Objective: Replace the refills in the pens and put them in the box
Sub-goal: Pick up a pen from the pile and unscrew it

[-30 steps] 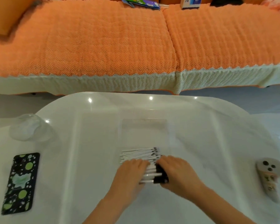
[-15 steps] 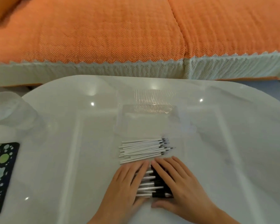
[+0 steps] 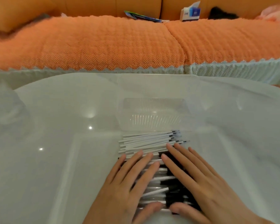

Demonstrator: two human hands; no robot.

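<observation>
1. On the glossy white table (image 3: 63,159), close to its near edge, we see two bare hands lying side by side, palms down.
2. The left hand (image 3: 128,188) has its fingers straight and slightly spread. It rests flat on a row of white pens with black caps (image 3: 158,178) and grasps nothing.
3. The right hand (image 3: 200,183) lies flat in the same way, fingers straight, over the black capped ends of that row. No finger curls round a pen.
4. Just beyond the fingertips lies a bundle of thin white refills with dark tips (image 3: 149,141), packed side by side with the tips pointing right, right next to the pens.
5. Just beyond the refills stands a shallow box of clear ribbed plastic (image 3: 153,101). We see no pens inside it.
6. Behind the table runs an orange textured sofa with a pale fringe (image 3: 103,46).
7. We judge the task to be barely begun. All the pens we can see are outside the box, none is visibly taken apart, and the refills lie loose. Swapping each refill, closing each pen and filling the box all seem left to do. Whether any pen under the hands already holds a new refill, we cannot tell.
</observation>
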